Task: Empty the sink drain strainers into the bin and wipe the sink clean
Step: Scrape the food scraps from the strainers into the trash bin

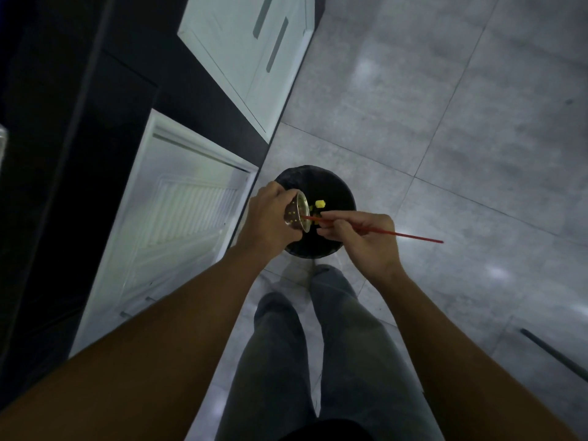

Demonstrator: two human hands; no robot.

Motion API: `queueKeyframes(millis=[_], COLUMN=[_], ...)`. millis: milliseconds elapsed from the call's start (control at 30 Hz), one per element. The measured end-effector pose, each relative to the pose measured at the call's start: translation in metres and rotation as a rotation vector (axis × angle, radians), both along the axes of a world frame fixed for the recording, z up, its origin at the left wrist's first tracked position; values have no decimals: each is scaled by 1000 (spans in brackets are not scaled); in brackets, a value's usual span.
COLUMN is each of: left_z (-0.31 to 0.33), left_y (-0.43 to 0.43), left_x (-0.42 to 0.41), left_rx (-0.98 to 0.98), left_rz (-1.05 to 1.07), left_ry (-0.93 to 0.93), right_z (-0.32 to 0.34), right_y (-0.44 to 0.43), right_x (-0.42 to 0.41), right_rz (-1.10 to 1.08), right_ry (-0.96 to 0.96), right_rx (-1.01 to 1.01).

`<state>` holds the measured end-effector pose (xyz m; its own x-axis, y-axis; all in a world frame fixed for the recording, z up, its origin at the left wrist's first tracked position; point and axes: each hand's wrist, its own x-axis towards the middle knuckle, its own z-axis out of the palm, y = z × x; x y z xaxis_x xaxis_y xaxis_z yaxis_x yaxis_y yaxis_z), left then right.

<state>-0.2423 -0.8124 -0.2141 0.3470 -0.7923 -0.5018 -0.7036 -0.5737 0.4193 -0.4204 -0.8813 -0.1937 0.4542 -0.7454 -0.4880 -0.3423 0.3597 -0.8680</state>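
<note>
My left hand grips a metal drain strainer, tipped on its side with its mouth facing right over the bin. The round bin, lined with a black bag, stands on the floor just ahead of my feet. My right hand pinches a thin red stick whose tip reaches into the strainer's mouth. Yellow food scraps show just beyond the strainer, over the bin's opening. The sink is out of view.
White cabinet doors under a dark counter run along the left. Grey floor tiles spread to the right. My legs in grey trousers stand just behind the bin. A dark bar lies at lower right.
</note>
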Motion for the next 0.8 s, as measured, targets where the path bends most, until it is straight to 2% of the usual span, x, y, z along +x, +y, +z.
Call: queueKeyframes(millis=[233,367,567,800], left_z=[1,3,4,0], left_y=[-1,0,0,9], left_x=[1,1,-1,5], left_rx=[15,11,-1,-30], left_rz=[10,-3,-18,-16], left_ry=[11,10,-17,-23], right_z=[-6,-6,-4,-8], right_y=[-4,-6,1,0], right_x=[-6,-20,0,-10], right_rz=[-1,-51,22,-96], right_ry=[106,68,39,68], right_rx=[-27,-29,-87,-92])
